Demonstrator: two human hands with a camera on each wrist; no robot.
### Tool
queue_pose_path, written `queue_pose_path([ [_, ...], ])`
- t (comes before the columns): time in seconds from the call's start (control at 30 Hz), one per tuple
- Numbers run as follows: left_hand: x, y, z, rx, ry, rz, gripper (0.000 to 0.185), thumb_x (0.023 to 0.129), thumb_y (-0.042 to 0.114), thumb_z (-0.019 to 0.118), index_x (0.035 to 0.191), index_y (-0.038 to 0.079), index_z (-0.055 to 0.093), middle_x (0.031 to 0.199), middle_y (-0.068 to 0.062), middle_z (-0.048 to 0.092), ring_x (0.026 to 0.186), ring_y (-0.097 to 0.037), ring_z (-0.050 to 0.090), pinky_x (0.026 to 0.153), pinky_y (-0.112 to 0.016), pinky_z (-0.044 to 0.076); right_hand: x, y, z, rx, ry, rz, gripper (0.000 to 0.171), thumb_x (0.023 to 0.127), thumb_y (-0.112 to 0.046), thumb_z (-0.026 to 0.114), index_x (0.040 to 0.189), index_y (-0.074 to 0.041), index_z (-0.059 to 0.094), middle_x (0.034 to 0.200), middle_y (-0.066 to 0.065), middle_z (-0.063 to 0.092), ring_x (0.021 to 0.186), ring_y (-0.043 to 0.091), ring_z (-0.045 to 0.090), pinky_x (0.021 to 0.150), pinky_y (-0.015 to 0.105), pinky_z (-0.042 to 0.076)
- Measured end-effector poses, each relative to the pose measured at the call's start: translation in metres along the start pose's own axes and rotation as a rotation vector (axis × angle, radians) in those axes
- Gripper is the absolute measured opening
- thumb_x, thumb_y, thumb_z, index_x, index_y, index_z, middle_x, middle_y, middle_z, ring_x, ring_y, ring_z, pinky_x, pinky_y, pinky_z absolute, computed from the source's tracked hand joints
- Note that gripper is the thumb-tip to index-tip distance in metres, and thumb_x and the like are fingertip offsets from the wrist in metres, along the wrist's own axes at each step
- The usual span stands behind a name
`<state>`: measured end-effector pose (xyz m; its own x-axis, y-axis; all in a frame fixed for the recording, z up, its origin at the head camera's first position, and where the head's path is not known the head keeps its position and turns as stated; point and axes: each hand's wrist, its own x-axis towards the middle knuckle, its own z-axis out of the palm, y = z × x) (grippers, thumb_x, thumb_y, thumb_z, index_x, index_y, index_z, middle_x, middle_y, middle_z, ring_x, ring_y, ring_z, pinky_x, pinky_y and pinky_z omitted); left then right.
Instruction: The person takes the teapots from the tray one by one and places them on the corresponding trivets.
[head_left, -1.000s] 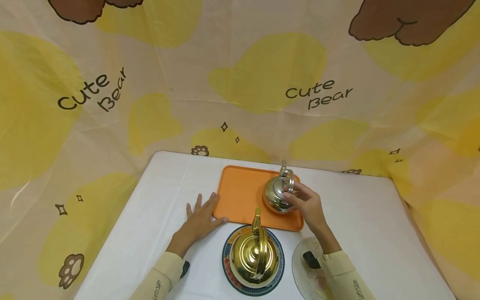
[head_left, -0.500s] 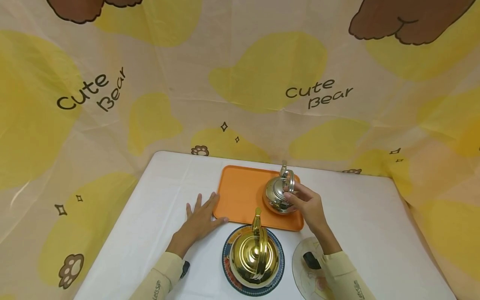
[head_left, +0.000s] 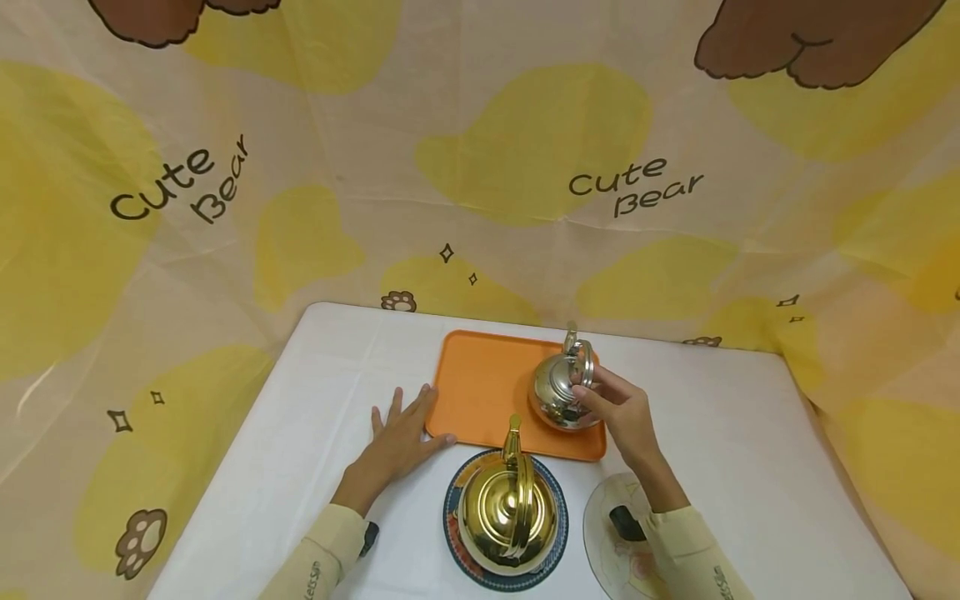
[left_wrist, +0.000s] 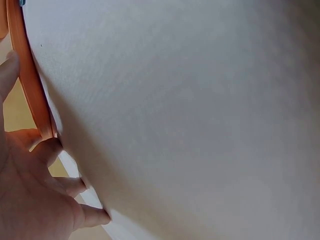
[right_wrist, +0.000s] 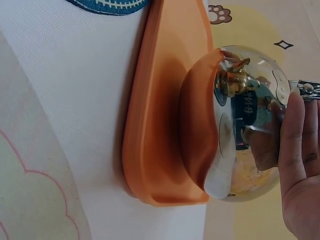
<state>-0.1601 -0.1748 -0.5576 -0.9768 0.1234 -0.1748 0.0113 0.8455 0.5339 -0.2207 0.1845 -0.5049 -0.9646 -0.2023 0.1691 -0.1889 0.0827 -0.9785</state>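
Note:
A round, shiny silver teapot [head_left: 557,397] is at the right part of the orange tray [head_left: 480,392]. My right hand [head_left: 626,417] grips its upright hoop handle, thumb on the near side. In the right wrist view the silver teapot [right_wrist: 250,130] mirrors the tray and hand; I cannot tell whether its base touches the tray. My left hand [head_left: 401,437] lies with spread fingers at the tray's left front corner. In the left wrist view, the left hand's [left_wrist: 35,195] thumb and fingers touch the tray's rim [left_wrist: 32,90] and the white tabletop.
A larger gold teapot [head_left: 498,517] stands on a blue-rimmed plate [head_left: 452,533] in front of the tray. To its right lies a pale round patterned mat or plate [head_left: 607,542], partly beneath the right sleeve. A printed cloth [head_left: 495,150] hangs behind the white table [head_left: 720,433].
My right hand and the silver teapot have shifted very slightly to the right. The left hand, tray and gold teapot have stayed in place.

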Motion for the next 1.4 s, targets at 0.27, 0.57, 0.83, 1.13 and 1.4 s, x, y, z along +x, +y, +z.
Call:
queue_pose_path([
  [0.27, -0.001, 0.001, -0.002, -0.002, 0.005, 0.003, 0.095, 0.099, 0.063, 0.063, 0.171, 0.015, 0.023, 0.176, -0.011, 0.021, 0.161, -0.053, -0.001, 0.120, -0.081, -0.006, -0.003, -0.009, -0.003, -0.021, -0.004, -0.018, 0.043, 0.100, -0.004, 0.071, 0.142, 0.003, 0.064, 0.110, 0.011, 0.077, 0.079, 0.018, 0.070, 0.064, 0.042, 0.065],
  [0.57, 0.000, 0.001, -0.002, 0.003, -0.001, -0.004, 0.095, 0.100, 0.065, 0.062, 0.171, 0.017, 0.022, 0.177, -0.009, 0.019, 0.161, -0.050, -0.004, 0.120, -0.081, -0.007, -0.007, -0.018, -0.005, -0.053, -0.010, -0.044, 0.041, 0.101, -0.005, 0.070, 0.140, 0.005, 0.064, 0.113, 0.019, 0.075, 0.079, 0.022, 0.070, 0.063, 0.040, 0.065],
  [0.83, -0.001, 0.001, -0.003, 0.001, -0.001, 0.001, 0.094, 0.100, 0.063, 0.062, 0.171, 0.016, 0.022, 0.177, -0.009, 0.019, 0.161, -0.051, -0.004, 0.120, -0.081, -0.007, -0.013, -0.025, -0.008, -0.074, -0.007, -0.047, 0.041, 0.101, -0.004, 0.070, 0.140, 0.006, 0.064, 0.112, 0.014, 0.076, 0.084, 0.017, 0.070, 0.063, 0.039, 0.065],
  [1.13, -0.001, 0.002, -0.003, 0.009, 0.003, 0.004, 0.093, 0.100, 0.063, 0.062, 0.171, 0.015, 0.024, 0.177, -0.010, 0.021, 0.161, -0.053, -0.002, 0.119, -0.082, -0.006, -0.022, -0.034, -0.014, -0.083, -0.019, -0.073, 0.041, 0.101, -0.001, 0.068, 0.141, 0.006, 0.063, 0.109, 0.009, 0.077, 0.082, 0.020, 0.069, 0.063, 0.038, 0.065],
  [1.4, -0.001, 0.001, -0.003, 0.007, 0.001, 0.011, 0.094, 0.100, 0.063, 0.062, 0.171, 0.016, 0.022, 0.176, -0.010, 0.020, 0.161, -0.052, -0.003, 0.119, -0.082, -0.006, -0.030, -0.039, -0.019, -0.128, -0.004, -0.092, 0.041, 0.101, 0.000, 0.068, 0.142, 0.002, 0.065, 0.110, 0.013, 0.076, 0.083, 0.023, 0.068, 0.063, 0.037, 0.065],
])
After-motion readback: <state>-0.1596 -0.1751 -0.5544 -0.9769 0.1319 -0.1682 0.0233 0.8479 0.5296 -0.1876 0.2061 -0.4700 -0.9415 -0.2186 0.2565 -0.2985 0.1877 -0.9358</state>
